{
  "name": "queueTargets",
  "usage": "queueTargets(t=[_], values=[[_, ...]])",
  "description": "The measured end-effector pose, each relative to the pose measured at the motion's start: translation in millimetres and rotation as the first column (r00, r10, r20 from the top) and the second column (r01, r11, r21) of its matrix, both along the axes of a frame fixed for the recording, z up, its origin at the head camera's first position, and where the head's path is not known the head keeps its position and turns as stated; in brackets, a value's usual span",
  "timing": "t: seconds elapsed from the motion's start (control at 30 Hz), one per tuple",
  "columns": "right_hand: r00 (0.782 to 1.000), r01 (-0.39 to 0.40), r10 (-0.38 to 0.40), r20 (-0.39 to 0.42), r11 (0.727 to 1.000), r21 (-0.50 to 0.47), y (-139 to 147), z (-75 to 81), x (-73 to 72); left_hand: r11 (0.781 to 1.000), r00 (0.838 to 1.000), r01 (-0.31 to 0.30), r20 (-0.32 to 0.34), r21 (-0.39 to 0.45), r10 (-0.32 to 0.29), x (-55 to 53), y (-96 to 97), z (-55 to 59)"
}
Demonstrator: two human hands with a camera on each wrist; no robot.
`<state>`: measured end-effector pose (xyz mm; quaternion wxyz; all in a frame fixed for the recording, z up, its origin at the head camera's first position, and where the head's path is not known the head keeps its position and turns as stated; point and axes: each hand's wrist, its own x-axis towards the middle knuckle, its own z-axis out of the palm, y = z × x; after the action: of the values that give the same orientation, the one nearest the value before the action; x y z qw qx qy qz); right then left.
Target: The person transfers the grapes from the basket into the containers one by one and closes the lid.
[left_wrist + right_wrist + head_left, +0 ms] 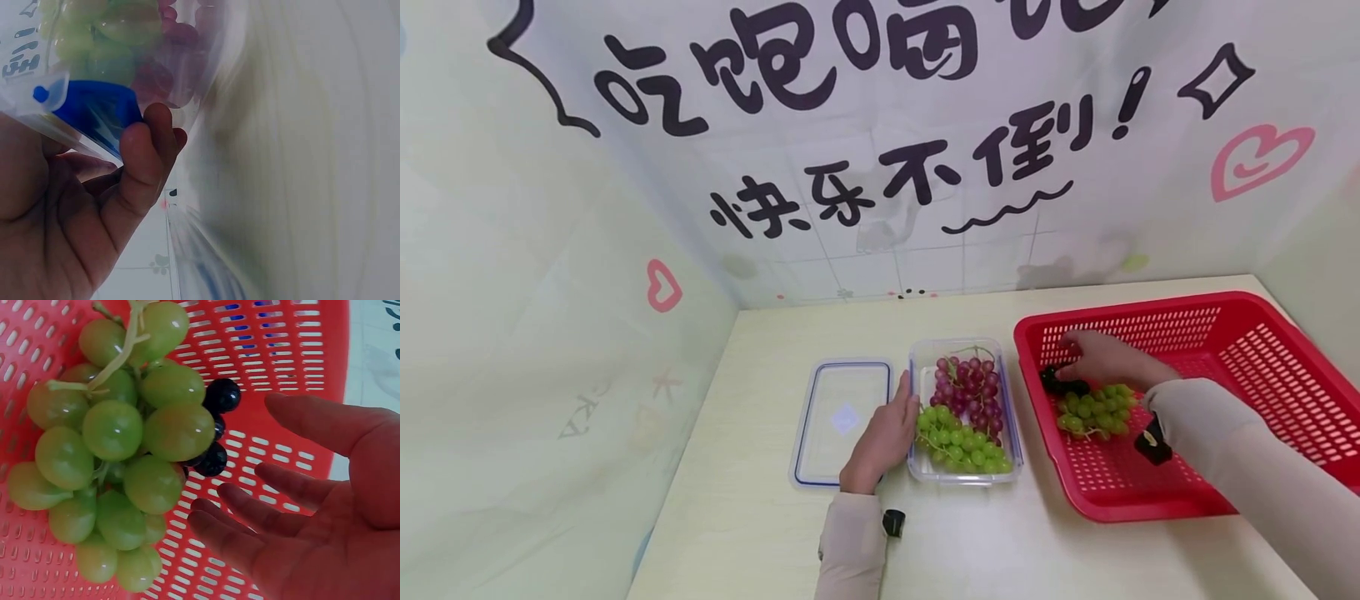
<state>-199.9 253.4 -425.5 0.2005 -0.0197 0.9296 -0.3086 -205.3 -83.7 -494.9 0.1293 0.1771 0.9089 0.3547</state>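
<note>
My left hand (886, 429) rests along the left side of a clear plastic container (966, 480), its fingers touching the wall beside a blue latch flap (100, 109). Purple grapes (970, 387) lie at the back of the container and green grapes (962, 442) at the front. Over the far left corner of a red basket (1105, 507), my right hand (1101, 357) reaches with fingers spread and nothing between them. Close by those fingers are black grapes (215, 459), partly covered in the right wrist view by another bunch of green grapes (112, 431).
A clear lid (842, 421) with a blue seal lies flat on the pale table (737, 517), left of the container. Behind the table hangs a printed wall sheet (865, 150). The basket's perforated walls rise around the grapes in it.
</note>
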Motion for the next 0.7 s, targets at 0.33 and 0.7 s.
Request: queueTargets(t=[0.33,0.7], values=[[0.999,-0.026,0.026,0.038,1.000,-0.007,-9.2,-8.7,-6.3,1.000,1.000,0.001,-0.003,0.000,-0.001,-0.7,-0.9,-0.3],[0.993,0.003,0.015,0.121,0.988,-0.152,1.7,-9.0,-7.4,1.000,1.000,0.004,-0.014,0.011,-0.004,-0.7,-0.1,-1.0]])
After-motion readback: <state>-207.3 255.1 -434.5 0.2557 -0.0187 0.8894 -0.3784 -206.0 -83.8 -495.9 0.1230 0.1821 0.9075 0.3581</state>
